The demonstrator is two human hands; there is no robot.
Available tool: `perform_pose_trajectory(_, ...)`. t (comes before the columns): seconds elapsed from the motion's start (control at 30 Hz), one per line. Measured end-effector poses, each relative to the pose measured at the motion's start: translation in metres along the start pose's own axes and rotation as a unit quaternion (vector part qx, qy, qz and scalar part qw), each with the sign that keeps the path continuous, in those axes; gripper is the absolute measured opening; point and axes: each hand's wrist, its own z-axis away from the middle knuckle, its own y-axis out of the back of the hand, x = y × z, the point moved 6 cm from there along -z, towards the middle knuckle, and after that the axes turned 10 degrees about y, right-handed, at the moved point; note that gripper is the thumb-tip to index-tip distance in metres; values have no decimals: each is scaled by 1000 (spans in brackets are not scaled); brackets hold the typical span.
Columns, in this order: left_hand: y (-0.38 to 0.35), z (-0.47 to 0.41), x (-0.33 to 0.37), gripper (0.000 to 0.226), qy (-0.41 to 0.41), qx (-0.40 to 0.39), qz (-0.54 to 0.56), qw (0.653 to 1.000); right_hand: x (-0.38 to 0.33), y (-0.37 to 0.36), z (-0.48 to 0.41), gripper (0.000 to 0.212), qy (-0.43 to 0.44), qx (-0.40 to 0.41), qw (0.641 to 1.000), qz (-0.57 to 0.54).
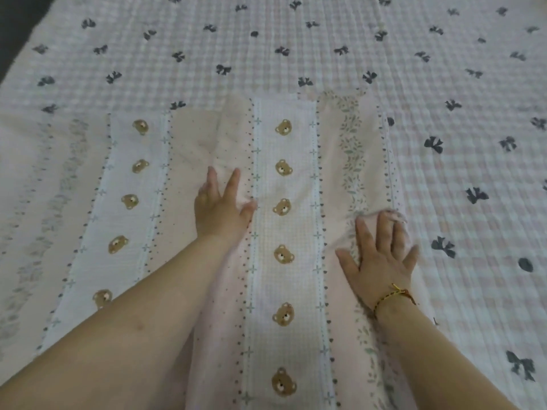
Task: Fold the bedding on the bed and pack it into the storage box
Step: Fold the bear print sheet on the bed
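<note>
A pale pink bedding piece (284,291) with stripes of brown bear faces, dots and leaves lies spread flat on the bed in front of me. My left hand (220,207) rests palm down on it, fingers apart, left of the central bear stripe. My right hand (381,255) lies flat with spread fingers on the leafy stripe near the piece's right edge; a braided bracelet is on that wrist. Neither hand grips the fabric. The storage box is not in view.
Underneath is a pink-and-white checked bed cover (444,84) printed with dark bows, reaching far ahead and to the right. A dark strip (14,25) beyond the bed's edge shows at the top left.
</note>
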Motion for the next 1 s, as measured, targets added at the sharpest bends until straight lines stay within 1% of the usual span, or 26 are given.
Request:
perform_pose_trajectory(0.03,-4,-10,0,65,-24,-2,-57,998,-1,2,-6,69,-19,17,999,-21)
perform_pose_trajectory(0.1,-12,-25,-7,66,-51,-29,-141,988,-1,6,-13,73,-76,59,990,-103)
perform_pose_trajectory(0.17,-15,-33,-9,67,-58,-52,-183,980,5,12,-11,76,-133,114,967,-183)
perform_pose_trajectory(0.23,-7,-40,3,66,-69,-37,-199,977,6,18,-11,78,-150,138,955,-215)
perform_pose_trajectory(0.27,-3,-39,12,64,-76,-34,-186,979,4,18,-8,77,-144,134,956,-217)
perform_pose_trajectory(0.33,2,-26,42,60,-111,-63,-114,985,-2,14,3,72,-133,106,964,-203)
perform_pose_trajectory(0.4,-1,-4,88,62,-159,-123,-46,978,-7,8,14,69,-132,74,973,-177)
perform_pose_trajectory(0.43,-6,7,115,65,-167,-161,-18,973,-7,8,18,69,-137,72,974,-167)
perform_pose_trajectory(0.47,-12,17,143,69,-153,-205,10,967,-2,12,23,70,-148,83,971,-169)
perform_pose_trajectory(0.53,-23,29,179,81,-70,-285,66,954,4,16,29,73,-167,117,955,-214)
perform_pose_trajectory(0.57,-30,33,191,88,-40,-308,72,948,8,16,34,75,-184,135,938,-260)
perform_pose_trajectory(0.6,-38,38,200,94,-28,-318,52,946,13,13,39,75,-204,145,916,-314)
perform_pose_trajectory(0.63,-45,39,204,100,-24,-318,27,947,15,10,43,74,-211,144,902,-349)
perform_pose_trajectory(0.67,-53,42,208,106,-24,-317,2,948,17,8,48,72,-203,130,903,-356)
perform_pose_trajectory(0.73,-64,44,209,112,-21,-300,-32,953,14,8,52,66,-163,97,920,-343)
perform_pose_trajectory(0.83,-72,52,213,106,-37,-268,-59,961,7,17,59,66,-90,64,929,-353)
perform_pose_trajectory(0.9,-71,53,213,99,-68,-254,-34,964,5,20,65,70,-55,30,939,-340)
perform_pose_trajectory(1.0,-54,53,200,94,-91,-259,45,961,6,18,77,72,-30,-28,948,-315)
